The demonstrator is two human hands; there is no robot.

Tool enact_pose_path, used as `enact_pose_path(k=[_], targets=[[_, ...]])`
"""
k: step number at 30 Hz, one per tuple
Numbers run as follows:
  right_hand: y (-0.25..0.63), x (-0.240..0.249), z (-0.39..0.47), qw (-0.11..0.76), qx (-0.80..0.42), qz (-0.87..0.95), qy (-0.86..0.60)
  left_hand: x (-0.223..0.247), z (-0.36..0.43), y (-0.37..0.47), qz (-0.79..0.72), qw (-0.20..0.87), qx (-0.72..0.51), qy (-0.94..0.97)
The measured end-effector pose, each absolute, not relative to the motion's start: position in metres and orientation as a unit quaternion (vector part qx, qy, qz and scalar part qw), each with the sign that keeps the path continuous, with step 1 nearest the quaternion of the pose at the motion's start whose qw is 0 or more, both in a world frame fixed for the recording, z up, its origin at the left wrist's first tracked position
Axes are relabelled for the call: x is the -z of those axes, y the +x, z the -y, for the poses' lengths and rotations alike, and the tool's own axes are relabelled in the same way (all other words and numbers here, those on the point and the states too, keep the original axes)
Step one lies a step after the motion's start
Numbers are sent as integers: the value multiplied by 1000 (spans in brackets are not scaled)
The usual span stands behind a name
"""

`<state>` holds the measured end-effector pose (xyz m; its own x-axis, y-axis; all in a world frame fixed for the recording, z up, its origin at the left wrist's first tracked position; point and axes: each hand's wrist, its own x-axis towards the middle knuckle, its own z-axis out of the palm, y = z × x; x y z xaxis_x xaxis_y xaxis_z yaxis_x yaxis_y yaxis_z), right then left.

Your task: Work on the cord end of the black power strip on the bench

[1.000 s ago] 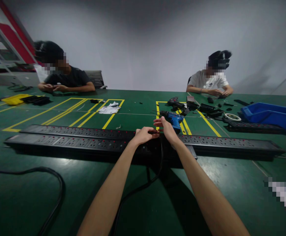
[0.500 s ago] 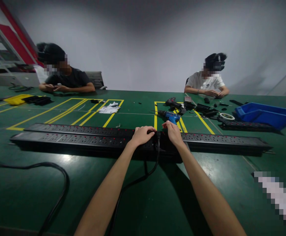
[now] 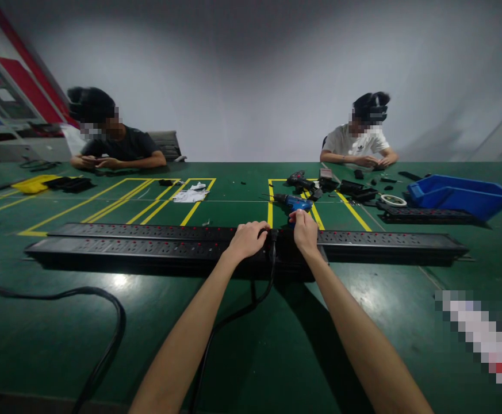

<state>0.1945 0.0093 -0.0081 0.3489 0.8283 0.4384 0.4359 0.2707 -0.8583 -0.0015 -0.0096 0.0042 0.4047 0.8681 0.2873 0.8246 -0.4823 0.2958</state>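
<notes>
Two long black power strips lie one behind the other across the table. My left hand (image 3: 251, 237) rests curled over the front power strip (image 3: 147, 250), its fingertips beside a black plug (image 3: 274, 236). A black cable (image 3: 272, 270) runs from this plug over the near edge and down toward me. My right hand (image 3: 306, 230) is closed in a pinch above the right end of the front strip; whatever its fingertips hold is too small or hidden. Farther right, the rear power strip (image 3: 380, 238) shows its row of sockets. Just beyond my right hand lies a blue cordless drill (image 3: 296, 202).
Another drill (image 3: 300, 179), loose black parts, a tape roll (image 3: 393, 200) and a blue bin (image 3: 458, 195) stand at the right back. White paper (image 3: 190, 194) and a yellow bin (image 3: 35, 184) lie left. Two people sit opposite. A loose cable (image 3: 112, 299) curves across the near left.
The view has shifted slightly. My right hand has moved a little nearer and its fingers are drawn in more tightly. My left hand stays on the strip beside the plug.
</notes>
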Motion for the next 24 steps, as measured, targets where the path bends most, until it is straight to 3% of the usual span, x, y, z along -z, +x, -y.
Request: enact_pose_path(k=[10,24], targets=[[200,12,-14,596,-220,501,-588,-7,13,0,-510,51,-187,838],[198,12,-7,443,-181,609,-633,-7,13,1,-504,62,-192,840]])
